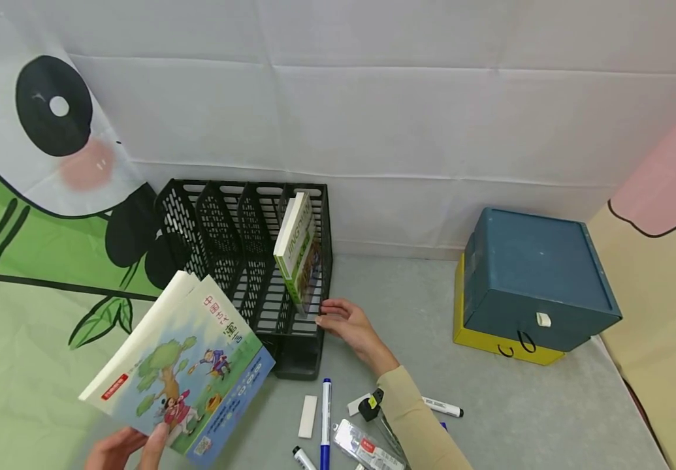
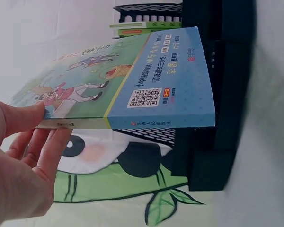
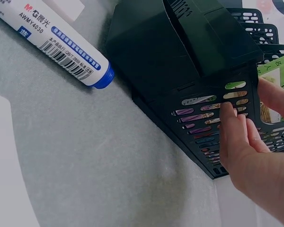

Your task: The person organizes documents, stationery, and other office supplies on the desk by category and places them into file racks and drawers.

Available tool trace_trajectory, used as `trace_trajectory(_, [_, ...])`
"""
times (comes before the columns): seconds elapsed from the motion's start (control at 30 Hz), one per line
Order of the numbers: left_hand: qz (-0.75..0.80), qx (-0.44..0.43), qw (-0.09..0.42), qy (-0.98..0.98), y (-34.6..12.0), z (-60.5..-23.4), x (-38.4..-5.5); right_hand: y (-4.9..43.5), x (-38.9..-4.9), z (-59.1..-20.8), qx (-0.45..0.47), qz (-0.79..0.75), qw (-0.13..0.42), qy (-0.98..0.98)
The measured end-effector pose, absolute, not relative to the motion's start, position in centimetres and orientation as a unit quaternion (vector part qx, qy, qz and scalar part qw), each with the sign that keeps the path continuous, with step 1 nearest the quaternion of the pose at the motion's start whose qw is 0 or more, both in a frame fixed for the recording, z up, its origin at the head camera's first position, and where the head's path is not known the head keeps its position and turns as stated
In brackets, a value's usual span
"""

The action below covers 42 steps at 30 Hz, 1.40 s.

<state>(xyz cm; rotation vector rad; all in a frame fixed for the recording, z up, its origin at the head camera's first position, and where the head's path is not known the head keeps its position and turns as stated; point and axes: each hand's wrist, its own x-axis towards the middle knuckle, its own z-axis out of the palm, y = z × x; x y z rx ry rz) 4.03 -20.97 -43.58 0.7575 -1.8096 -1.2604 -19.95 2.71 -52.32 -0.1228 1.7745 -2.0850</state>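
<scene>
My left hand (image 1: 128,449) pinches a paperback book (image 1: 196,372) near its lower corner, thumb on the front cover and fingers beneath. The cover shows a tree, cartoon children and a blue band; the left wrist view shows its spine and QR code (image 2: 144,98). The book is tilted, in front of and left of a black slotted book rack (image 1: 243,261). My right hand (image 1: 358,331) grips the rack's right side wall near the front, fingers outside and thumb over the edge. Green-and-white books (image 1: 296,245) stand in the rack's rightmost compartment.
Before the rack lie a blue-capped marker (image 1: 326,418), a white block (image 1: 308,416), a clear package (image 1: 367,447) and other markers, partly under my right sleeve (image 1: 420,418). A blue box (image 1: 540,267) sits on a yellow one (image 1: 467,333) at right. A white cloth (image 1: 396,130) hangs behind.
</scene>
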Motion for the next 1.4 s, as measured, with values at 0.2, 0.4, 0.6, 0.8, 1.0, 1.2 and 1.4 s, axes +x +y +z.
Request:
trace_trajectory(0.2, [-0.513,0.254,0.415,-0.707,-20.3,-41.9,2.8,2.7,-20.1,-52.4,-0.044,-0.75,0.197,0.63])
trace_trajectory(0.4, [-0.503,0.222,0.426,-0.718,-19.5,-40.6,1.5,2.7,-20.1,-52.5,-0.045,-0.751,0.199,0.628])
trace_trajectory(0.6, [-0.537,0.199,0.421,-0.704,-19.1,-40.0,0.0,2.8,-20.2,-52.6,-0.043,-0.749,0.202,0.63])
trace_trajectory(0.8, [-0.562,0.172,0.393,-0.707,-18.5,-39.7,-1.8,2.7,-20.2,-52.7,-0.041,-0.751,0.202,0.627])
trace_trajectory(1.0, [-0.543,0.132,0.365,-0.745,-17.8,-39.4,-3.7,2.7,-20.2,-52.6,-0.041,-0.753,0.202,0.625])
trace_trajectory(1.2, [-0.567,0.081,0.374,-0.73,-17.0,-39.4,-5.7,2.6,-20.2,-52.7,-0.043,-0.751,0.203,0.627])
trace_trajectory(1.4, [-0.576,0.057,0.372,-0.725,-16.2,-39.8,-7.7,2.6,-20.2,-52.8,-0.043,-0.758,0.198,0.62])
